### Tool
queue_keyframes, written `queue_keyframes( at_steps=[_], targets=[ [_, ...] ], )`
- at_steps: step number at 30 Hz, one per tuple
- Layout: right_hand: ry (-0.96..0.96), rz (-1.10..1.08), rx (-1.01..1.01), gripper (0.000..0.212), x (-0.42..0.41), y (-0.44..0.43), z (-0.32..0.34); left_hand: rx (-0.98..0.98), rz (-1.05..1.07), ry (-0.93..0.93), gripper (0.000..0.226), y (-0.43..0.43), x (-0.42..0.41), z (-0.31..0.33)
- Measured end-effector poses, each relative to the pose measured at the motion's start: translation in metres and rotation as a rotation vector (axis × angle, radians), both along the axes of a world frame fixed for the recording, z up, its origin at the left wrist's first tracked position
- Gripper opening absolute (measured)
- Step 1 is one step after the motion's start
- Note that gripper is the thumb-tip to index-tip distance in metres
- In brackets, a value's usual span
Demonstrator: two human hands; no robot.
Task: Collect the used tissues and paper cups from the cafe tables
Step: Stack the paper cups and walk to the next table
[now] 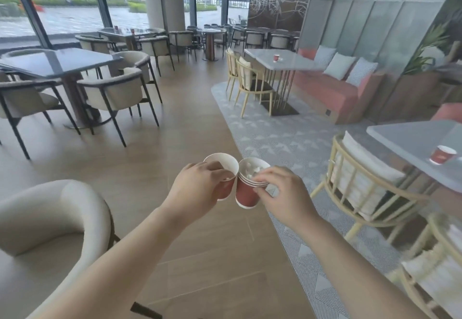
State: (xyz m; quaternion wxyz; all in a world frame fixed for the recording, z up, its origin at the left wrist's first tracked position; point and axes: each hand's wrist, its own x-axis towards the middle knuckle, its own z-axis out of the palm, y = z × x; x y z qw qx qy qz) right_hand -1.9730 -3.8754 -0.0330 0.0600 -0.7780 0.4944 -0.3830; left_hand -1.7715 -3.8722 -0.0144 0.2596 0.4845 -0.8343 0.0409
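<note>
Farther back, red specks (pixel 132 30) on the window table (pixel 122 34) are too blurred to name, and the right table (pixel 405 141) runs out of view, a near cup (pixel 442 155) standing on it. A far cup (pixel 276 58) sits on the bench table (pixel 295 63). Wood floor (pixel 175 123) meets a patterned rug (pixel 275 141). The left hand (pixel 197 188) curls round a single cup (pixel 225 163), hiding its side; the right hand (pixel 282 193) pinches the rim of a cup stack (pixel 246 193) holding tissue (pixel 250 168). Cup and stack touch.
</note>
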Motion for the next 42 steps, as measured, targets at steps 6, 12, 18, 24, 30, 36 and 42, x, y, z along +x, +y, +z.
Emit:
queue_keyframes(
  at_steps=[6, 12, 18, 24, 30, 36, 42],
  targets=[
    [0.003, -0.092, 0.018, 0.017, -0.019, -0.075, 0.002, 0.003, -0.053, 0.023, 0.021, -0.094, -0.019, 0.002],
    [0.013, -0.232, 0.036, 0.014, -0.060, -0.130, 0.012, 0.026, -0.230, 0.051, 0.021, -0.185, -0.064, 0.010],
    [-0.003, -0.428, 0.063, 0.013, -0.120, -0.140, 0.001, 0.044, -0.453, 0.030, 0.021, -0.236, -0.136, 0.007],
    [-0.013, -0.665, 0.117, 0.015, -0.199, -0.115, -0.012, 0.097, -0.670, 0.022, 0.022, -0.250, -0.238, -0.010],
    [-0.042, -0.880, 0.118, 0.015, -0.281, -0.088, -0.027, 0.287, -0.858, 0.082, 0.013, -0.245, -0.344, -0.020],
    [-0.051, -0.980, 0.047, 0.017, -0.369, -0.082, -0.045, 0.342, -0.960, 0.088, 0.017, -0.256, -0.448, -0.031],
    [-0.051, -1.029, 0.042, 0.018, -0.453, -0.084, -0.059, 0.352, -0.992, 0.056, 0.013, -0.264, -0.546, -0.045]
  ],
)
